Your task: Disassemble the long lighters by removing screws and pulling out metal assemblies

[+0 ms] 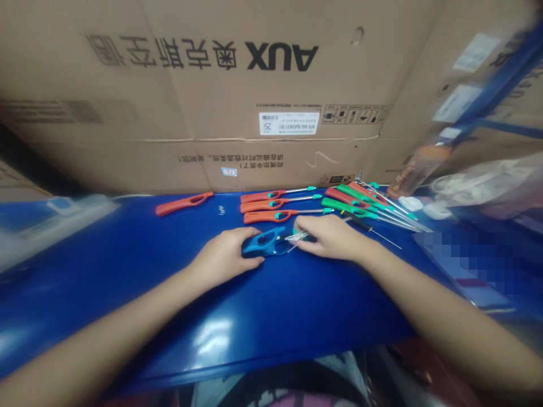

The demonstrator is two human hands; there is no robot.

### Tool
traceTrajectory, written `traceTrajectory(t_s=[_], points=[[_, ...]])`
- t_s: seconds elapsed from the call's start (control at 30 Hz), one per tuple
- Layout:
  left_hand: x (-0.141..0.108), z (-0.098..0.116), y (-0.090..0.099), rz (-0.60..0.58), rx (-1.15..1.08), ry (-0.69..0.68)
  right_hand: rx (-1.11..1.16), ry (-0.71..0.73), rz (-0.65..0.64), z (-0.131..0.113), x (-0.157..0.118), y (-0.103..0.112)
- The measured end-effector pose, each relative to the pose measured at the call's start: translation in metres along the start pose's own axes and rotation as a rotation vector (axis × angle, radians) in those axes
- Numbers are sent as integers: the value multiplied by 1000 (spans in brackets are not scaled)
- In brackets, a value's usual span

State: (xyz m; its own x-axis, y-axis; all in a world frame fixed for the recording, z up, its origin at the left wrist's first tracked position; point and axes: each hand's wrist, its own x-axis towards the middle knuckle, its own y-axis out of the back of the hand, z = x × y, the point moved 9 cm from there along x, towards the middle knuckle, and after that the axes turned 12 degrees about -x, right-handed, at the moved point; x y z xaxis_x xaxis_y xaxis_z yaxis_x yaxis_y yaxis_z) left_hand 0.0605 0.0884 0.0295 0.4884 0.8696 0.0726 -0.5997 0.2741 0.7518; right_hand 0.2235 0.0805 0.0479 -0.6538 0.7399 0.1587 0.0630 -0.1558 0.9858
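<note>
From my remote seat I see the blue lighter handle [258, 243] between both hands, front of three orange lighters [259, 206] near the worktop's [297, 308] back edge; my left hand [223, 252] grips its left end between thumb and fingers; my right hand [326, 236] pinches thin pale pieces at its right end; whether the handle touches the worktop, I cannot tell.
</note>
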Motion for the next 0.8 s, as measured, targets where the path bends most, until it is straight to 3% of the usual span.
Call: traceTrajectory(t_s=[0.1,0.2,0.27,0.33,0.43,0.57,0.8], points=[[2,-3,10,34,28,-18,-162,-124,60,38,-5,23],[4,0,16,80,-5,-110,-275,-527,29,120,-21,38],[5,3,16,92,-47,-164,-281,-791,-56,178,-40,36],[3,6,17,111,-82,-213,-282,-986,-59,226,-59,35],[1,12,17,138,-103,-291,-266,-1112,-83,273,-79,24],[1,12,5,70,-71,-373,-257,-1103,-97,296,-86,14],[5,3,-4,22,31,-408,-293,-998,-34,286,-83,8]])
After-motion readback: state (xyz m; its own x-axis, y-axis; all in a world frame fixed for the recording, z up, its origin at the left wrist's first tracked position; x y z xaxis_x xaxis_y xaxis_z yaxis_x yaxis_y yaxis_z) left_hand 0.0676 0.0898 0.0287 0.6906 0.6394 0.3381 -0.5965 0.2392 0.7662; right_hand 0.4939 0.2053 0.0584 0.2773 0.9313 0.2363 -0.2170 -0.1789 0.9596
